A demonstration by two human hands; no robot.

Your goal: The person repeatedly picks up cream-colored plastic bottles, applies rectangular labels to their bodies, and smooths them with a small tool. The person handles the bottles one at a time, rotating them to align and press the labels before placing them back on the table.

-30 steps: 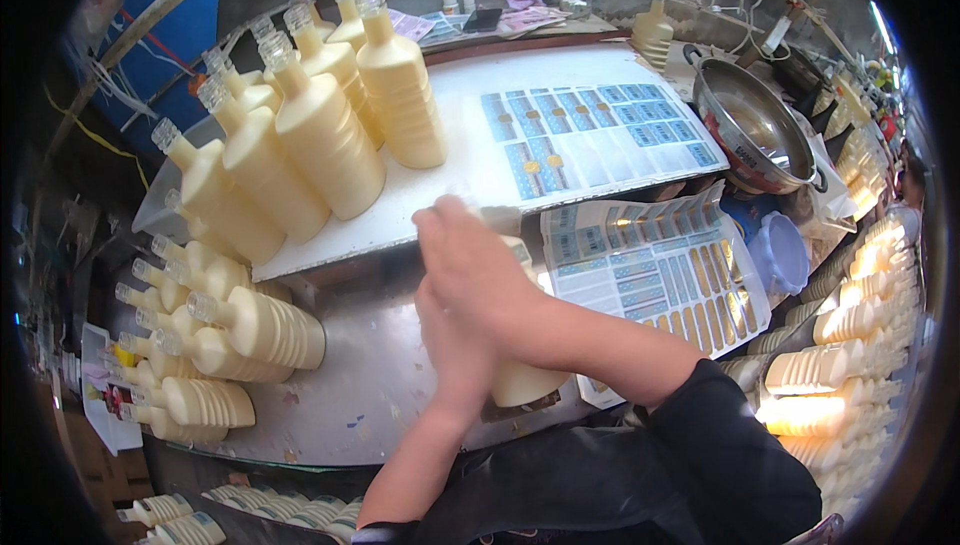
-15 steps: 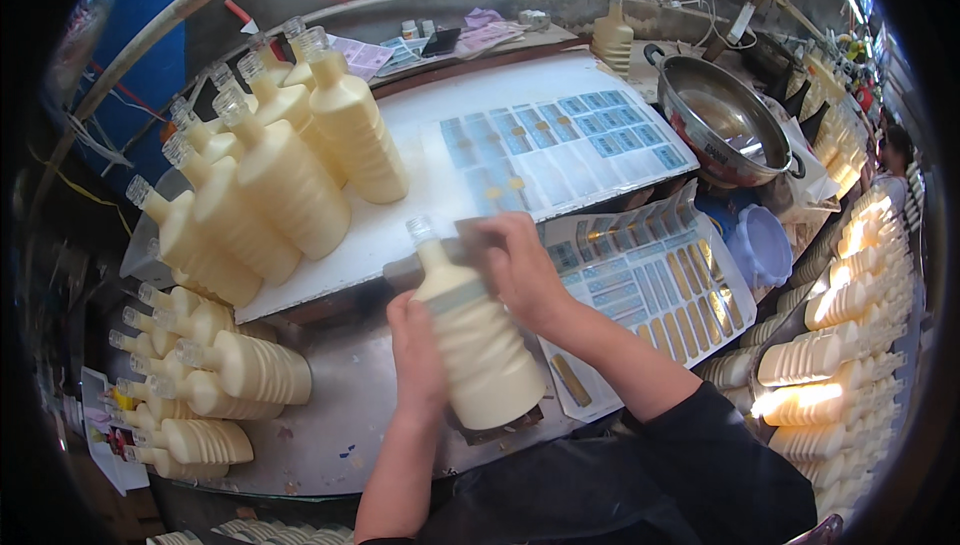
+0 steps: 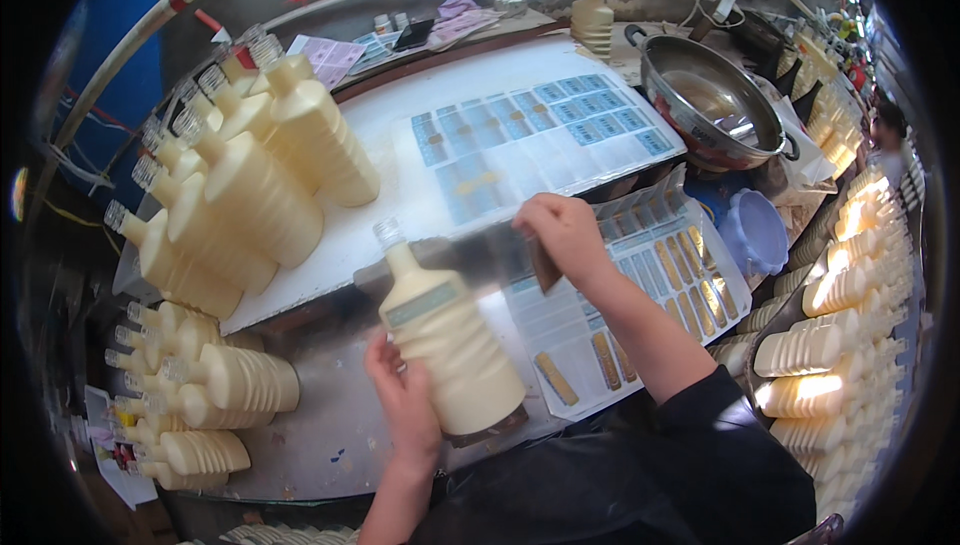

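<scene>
A cream ribbed bottle (image 3: pixel 460 355) with a clear threaded neck stands slightly tilted in front of me, its base over a dark brown block (image 3: pixel 490 433). A grey-green label strip (image 3: pixel 423 303) crosses its upper body. My left hand (image 3: pixel 405 400) is at the bottle's lower left side, fingers partly curled and apart; whether they touch it is hard to tell. My right hand (image 3: pixel 565 235) is closed on a thin, flat brown piece (image 3: pixel 545 267), like a scraper, above the label sheets. Under it lies a sheet of gold and blue labels (image 3: pixel 650 295).
Cream bottles (image 3: pixel 250 165) crowd the white board (image 3: pixel 400 185) at left, with more lying below. Blue labels (image 3: pixel 600 120) cover the board's right part. A two-handled metal pot (image 3: pixel 710 95) and lilac basin (image 3: pixel 755 233) stand at right, beside stacked bottles (image 3: pixel 810 355).
My right hand has moved right, away from the bottle, with the brown piece. My left hand has lowered along the bottle's side. The whole view has shifted slightly.
</scene>
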